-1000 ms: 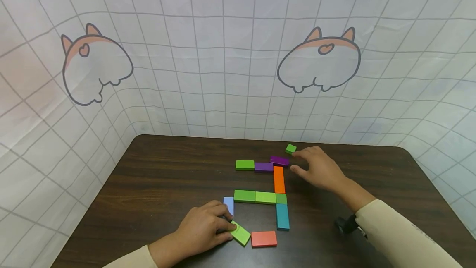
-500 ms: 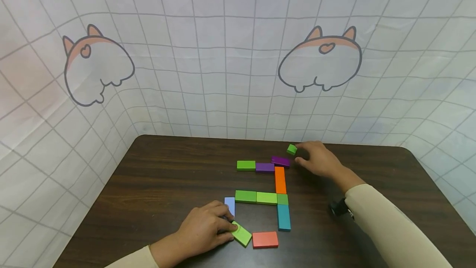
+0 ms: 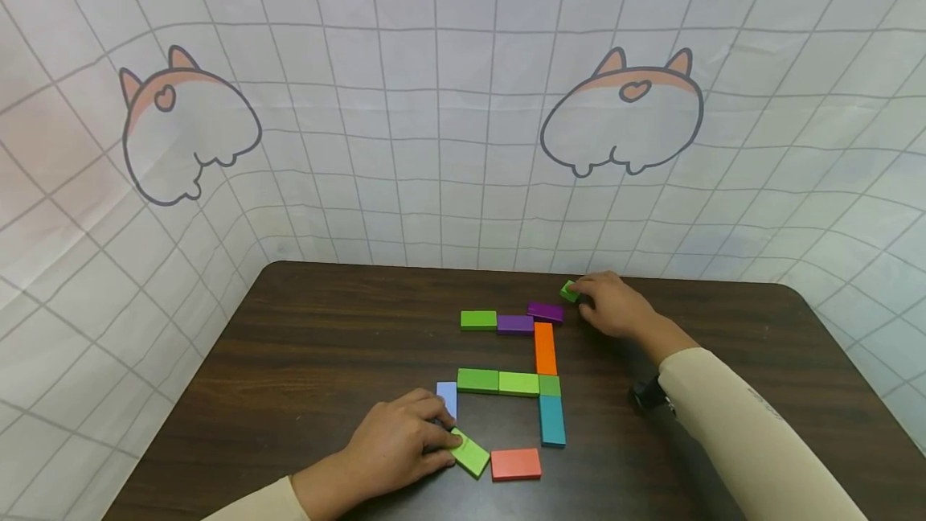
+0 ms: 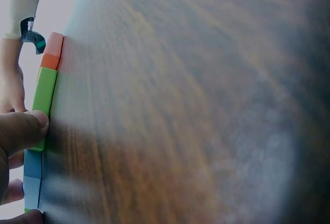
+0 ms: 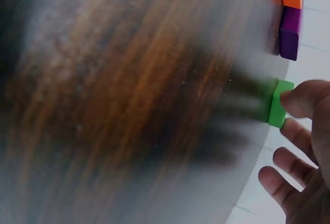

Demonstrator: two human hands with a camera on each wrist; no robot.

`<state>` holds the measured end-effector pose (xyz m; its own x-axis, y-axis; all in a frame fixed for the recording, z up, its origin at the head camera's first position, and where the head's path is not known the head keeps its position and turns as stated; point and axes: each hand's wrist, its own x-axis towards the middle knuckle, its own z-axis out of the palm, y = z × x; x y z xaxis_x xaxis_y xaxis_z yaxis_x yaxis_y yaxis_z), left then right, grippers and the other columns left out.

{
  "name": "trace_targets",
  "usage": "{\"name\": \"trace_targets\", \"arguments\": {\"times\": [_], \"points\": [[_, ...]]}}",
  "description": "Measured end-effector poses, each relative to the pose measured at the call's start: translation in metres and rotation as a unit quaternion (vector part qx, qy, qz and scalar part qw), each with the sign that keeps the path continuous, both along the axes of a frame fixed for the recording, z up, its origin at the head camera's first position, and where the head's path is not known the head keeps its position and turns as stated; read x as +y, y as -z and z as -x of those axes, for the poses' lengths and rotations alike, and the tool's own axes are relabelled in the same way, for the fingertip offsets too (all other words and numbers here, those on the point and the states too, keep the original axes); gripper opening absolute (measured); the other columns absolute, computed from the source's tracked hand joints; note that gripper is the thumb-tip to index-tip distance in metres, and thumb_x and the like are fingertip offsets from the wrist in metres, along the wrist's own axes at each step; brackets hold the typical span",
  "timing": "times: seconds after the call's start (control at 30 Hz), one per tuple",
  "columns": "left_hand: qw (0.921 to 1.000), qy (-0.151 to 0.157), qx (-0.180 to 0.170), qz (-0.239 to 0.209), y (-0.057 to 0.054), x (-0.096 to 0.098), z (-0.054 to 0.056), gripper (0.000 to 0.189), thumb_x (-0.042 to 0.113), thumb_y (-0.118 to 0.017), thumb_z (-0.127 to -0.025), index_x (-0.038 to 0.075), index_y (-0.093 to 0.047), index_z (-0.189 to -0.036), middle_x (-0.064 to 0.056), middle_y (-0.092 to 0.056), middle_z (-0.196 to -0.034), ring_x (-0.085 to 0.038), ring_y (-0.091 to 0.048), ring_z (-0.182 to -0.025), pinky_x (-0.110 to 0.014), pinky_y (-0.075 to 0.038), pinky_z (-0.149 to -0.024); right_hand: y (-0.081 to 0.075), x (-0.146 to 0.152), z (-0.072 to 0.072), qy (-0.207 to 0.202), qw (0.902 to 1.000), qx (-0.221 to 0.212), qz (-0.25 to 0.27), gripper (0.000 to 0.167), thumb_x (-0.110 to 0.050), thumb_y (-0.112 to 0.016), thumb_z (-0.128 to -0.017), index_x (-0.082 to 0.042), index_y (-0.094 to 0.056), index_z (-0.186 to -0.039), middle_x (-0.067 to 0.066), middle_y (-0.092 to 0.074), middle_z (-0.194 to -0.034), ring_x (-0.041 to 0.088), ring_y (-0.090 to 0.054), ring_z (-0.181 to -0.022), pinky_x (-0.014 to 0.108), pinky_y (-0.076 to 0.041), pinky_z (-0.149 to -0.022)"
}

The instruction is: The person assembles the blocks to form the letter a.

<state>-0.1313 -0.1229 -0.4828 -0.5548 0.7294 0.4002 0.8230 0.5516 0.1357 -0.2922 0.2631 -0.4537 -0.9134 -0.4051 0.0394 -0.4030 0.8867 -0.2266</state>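
In the head view my left hand (image 3: 398,441) rests at the front of the table, its thumb and forefinger pinching a slanted light green block (image 3: 472,457). The left wrist view shows that thumb pressed on the green block's side (image 4: 45,85). A light blue block (image 3: 447,399) stands just beyond these fingers, partly covered by them. At the back edge, my right hand (image 3: 613,308) pinches a small green block (image 3: 568,291) between thumb and forefinger. In the right wrist view the thumb lies against the small block's face (image 5: 277,105), while the other fingers spread apart.
A dark wood table (image 3: 325,344) bears a winding row: a green block (image 3: 478,320), two purple blocks (image 3: 515,325), an orange block (image 3: 545,348), several more green ones, a teal block (image 3: 552,422) and a coral block (image 3: 516,465). A grid-patterned curtain (image 3: 405,143) surrounds the table.
My right hand has moved toward the back edge, and its thumb and forefinger have closed on the small green block. My left hand has stayed on the light green block.
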Motion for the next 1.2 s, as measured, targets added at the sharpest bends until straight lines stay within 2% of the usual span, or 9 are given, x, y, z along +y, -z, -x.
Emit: {"name": "trace_targets", "arguments": {"times": [0.23, 0.33, 0.47, 0.6, 0.8, 1.0, 1.2], "points": [[1.0, 0.001, 0.0, -0.001, 0.0, 0.0, 0.0, 0.02, 0.039, -0.089, -0.08, 0.031, -0.084, -0.098, 0.015, -0.066, -0.101, -0.006, -0.059, -0.101, -0.02, -0.052, -0.061, 0.0, 0.004, 0.0, 0.03, 0.9994, 0.003, -0.016, 0.037, -0.011, -0.067, -0.096, -0.008, -0.069, -0.133, 0.023, -0.06, -0.134, 0.041, -0.052, -0.124, 0.059, -0.045, -0.103], [1.0, 0.002, -0.001, 0.001, 0.0, 0.0, 0.0, 0.02, 0.039, -0.088, -0.08, 0.031, -0.084, -0.099, 0.014, -0.066, -0.102, -0.006, -0.059, -0.101, -0.02, -0.052, -0.062, 0.0, 0.006, -0.001, 0.031, 0.9993, 0.013, -0.012, 0.035, -0.011, -0.07, -0.095, -0.007, -0.07, -0.13, 0.02, -0.064, -0.127, 0.039, -0.054, -0.119, 0.057, -0.047, -0.1], [1.0, 0.001, -0.003, 0.004, 0.0, -0.001, 0.001, 0.02, 0.039, -0.088, -0.08, 0.031, -0.084, -0.099, 0.014, -0.066, -0.102, -0.006, -0.059, -0.101, -0.02, -0.052, -0.062, 0.0, 0.007, 0.0, 0.027, 0.9993, 0.024, -0.002, 0.032, -0.009, -0.071, -0.094, -0.005, -0.071, -0.126, 0.019, -0.065, -0.127, 0.041, -0.052, -0.122, 0.057, -0.048, -0.1], [1.0, 0.002, 0.003, 0.002, 0.0, -0.001, 0.001, 0.02, 0.039, -0.088, -0.08, 0.031, -0.084, -0.098, 0.014, -0.066, -0.102, -0.006, -0.059, -0.101, -0.021, -0.053, -0.063, 0.001, 0.008, 0.001, 0.039, 0.9991, 0.014, 0.006, 0.032, -0.009, -0.072, -0.094, -0.004, -0.071, -0.125, 0.017, -0.067, -0.125, 0.042, -0.053, -0.124, 0.059, -0.05, -0.095], [1.0, 0.003, 0.006, -0.001, 0.001, -0.001, 0.0, 0.021, 0.039, -0.089, -0.079, 0.031, -0.084, -0.098, 0.014, -0.066, -0.102, -0.006, -0.059, -0.102, -0.021, -0.053, -0.063, 0.001, 0.011, 0.0, 0.059, 0.9982, 0.008, -0.007, 0.029, -0.013, -0.072, -0.094, -0.006, -0.072, -0.122, 0.013, -0.07, -0.119, 0.039, -0.057, -0.116, 0.058, -0.052, -0.088], [1.0, 0.004, -0.002, 0.0, 0.0, 0.0, 0.0, 0.021, 0.038, -0.088, -0.08, 0.03, -0.084, -0.099, 0.013, -0.066, -0.102, -0.006, -0.06, -0.101, -0.02, -0.053, -0.063, 0.0, 0.015, -0.011, 0.058, 0.9981, 0.019, -0.005, 0.032, -0.021, -0.074, -0.094, -0.007, -0.072, -0.122, 0.013, -0.069, -0.119, 0.038, -0.059, -0.114, 0.057, -0.054, -0.083], [1.0, 0.004, -0.002, 0.002, -0.002, 0.0, 0.0, 0.02, 0.038, -0.088, -0.08, 0.03, -0.085, -0.098, 0.013, -0.067, -0.101, -0.007, -0.06, -0.1, -0.02, -0.053, -0.063, -0.003, 0.016, -0.03, 0.037, 0.9985, 0.041, 0.008, 0.032, -0.023, -0.076, -0.092, -0.008, -0.073, -0.12, 0.013, -0.069, -0.119, 0.036, -0.06, -0.111, 0.053, -0.056, -0.077]]}}
